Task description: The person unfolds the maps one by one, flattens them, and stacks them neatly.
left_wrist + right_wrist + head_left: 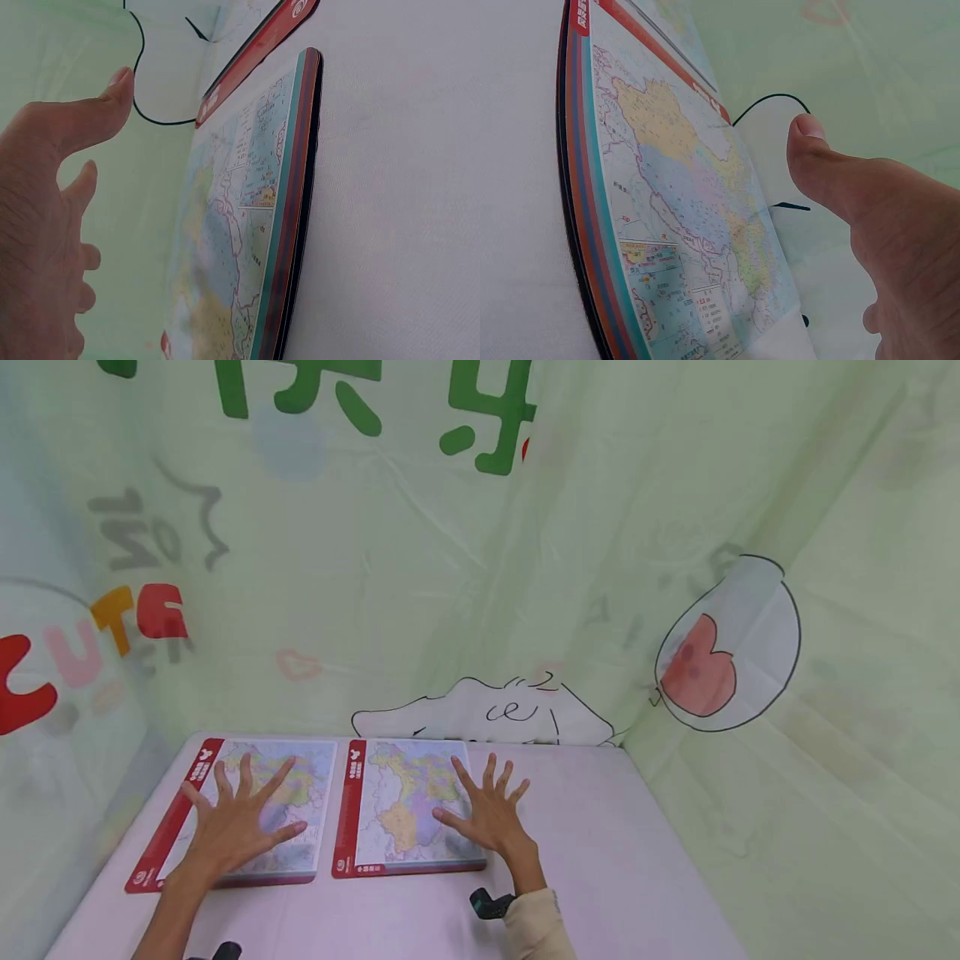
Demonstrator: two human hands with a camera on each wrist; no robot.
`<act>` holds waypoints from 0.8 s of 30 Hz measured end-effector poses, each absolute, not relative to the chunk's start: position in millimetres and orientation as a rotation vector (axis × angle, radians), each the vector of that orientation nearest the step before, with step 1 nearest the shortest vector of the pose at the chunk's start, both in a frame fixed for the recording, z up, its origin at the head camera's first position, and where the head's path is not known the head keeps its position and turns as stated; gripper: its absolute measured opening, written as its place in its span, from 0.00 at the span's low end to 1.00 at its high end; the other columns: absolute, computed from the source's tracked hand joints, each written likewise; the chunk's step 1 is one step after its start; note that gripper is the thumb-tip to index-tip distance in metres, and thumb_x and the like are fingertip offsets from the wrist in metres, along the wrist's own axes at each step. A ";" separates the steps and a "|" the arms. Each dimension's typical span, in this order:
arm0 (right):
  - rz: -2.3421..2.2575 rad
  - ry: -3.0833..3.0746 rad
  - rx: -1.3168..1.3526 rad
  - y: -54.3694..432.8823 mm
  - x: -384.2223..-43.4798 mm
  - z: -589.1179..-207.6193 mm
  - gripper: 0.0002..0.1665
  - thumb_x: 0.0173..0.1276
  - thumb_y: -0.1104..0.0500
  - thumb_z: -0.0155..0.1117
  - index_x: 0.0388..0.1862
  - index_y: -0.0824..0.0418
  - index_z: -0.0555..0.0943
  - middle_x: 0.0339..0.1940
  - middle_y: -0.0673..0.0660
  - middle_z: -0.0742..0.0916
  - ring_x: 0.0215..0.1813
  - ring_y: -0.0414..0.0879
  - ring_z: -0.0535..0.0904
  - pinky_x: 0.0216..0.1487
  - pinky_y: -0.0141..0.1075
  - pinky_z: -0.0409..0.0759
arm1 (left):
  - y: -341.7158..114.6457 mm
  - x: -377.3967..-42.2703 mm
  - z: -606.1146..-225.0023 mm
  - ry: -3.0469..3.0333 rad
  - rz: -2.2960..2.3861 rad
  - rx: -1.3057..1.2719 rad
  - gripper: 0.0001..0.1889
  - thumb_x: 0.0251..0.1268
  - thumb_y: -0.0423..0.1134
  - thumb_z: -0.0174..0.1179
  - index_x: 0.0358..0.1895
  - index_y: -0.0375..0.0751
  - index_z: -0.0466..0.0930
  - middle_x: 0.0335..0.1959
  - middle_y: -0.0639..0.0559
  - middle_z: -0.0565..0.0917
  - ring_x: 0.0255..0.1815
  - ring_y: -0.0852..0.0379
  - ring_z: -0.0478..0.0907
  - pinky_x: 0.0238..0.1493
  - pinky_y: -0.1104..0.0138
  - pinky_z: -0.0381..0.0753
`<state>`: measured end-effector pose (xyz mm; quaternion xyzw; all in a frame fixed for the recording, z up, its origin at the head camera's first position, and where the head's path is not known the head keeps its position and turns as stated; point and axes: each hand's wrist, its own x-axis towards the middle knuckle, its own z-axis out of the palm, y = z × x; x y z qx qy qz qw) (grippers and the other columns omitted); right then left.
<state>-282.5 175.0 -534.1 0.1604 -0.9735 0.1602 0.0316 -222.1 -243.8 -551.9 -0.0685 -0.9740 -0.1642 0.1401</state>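
Note:
Two map boards with red title strips along their left sides lie side by side on a pale table. My left hand [234,822] is spread above the left map board [318,802], hiding part of its map. Over the right edge of the right map board [386,802] my right hand [491,814] is spread too, fingers pointing away from me. Neither hand holds anything. In the left wrist view the left thumb [112,109] stands apart from the fingers, and the board shows coloured layers along its edge. The right wrist view shows the right thumb [817,165] beside a coloured map [682,172].
The pale table [600,852] extends to the right of the boards. A light green printed curtain [420,568] hangs behind the table and along both sides. Dark wrist-worn devices show near the right wrist [491,904] and at the bottom left [227,951].

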 end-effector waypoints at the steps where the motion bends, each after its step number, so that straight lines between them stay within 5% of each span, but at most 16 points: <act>1: 0.493 -2.997 0.495 174.6 -283.0 -534.2 0.60 0.68 0.20 0.62 0.92 0.38 0.54 0.89 0.82 0.49 0.85 0.91 0.39 0.72 0.91 0.40 | -243.0 -222.3 -551.3 -2.812 -0.474 -0.196 0.59 0.56 0.77 0.68 0.90 0.66 0.51 0.85 0.16 0.53 0.80 0.02 0.43 0.64 0.07 0.28; 14: 0.506 -2.995 0.497 173.7 -285.6 -545.3 0.61 0.66 0.21 0.63 0.92 0.40 0.55 0.89 0.82 0.52 0.85 0.91 0.44 0.74 0.90 0.42 | -221.6 -223.1 -544.1 -2.830 -0.507 -0.163 0.57 0.56 0.75 0.68 0.88 0.60 0.57 0.86 0.18 0.53 0.81 0.04 0.46 0.67 0.08 0.35; 24: 0.517 -2.980 0.505 173.2 -288.8 -551.2 0.61 0.67 0.21 0.63 0.92 0.41 0.55 0.89 0.81 0.55 0.86 0.88 0.48 0.76 0.88 0.45 | -221.1 -225.6 -551.8 -2.809 -0.527 -0.152 0.60 0.55 0.75 0.69 0.90 0.61 0.52 0.85 0.17 0.55 0.81 0.06 0.49 0.69 0.09 0.40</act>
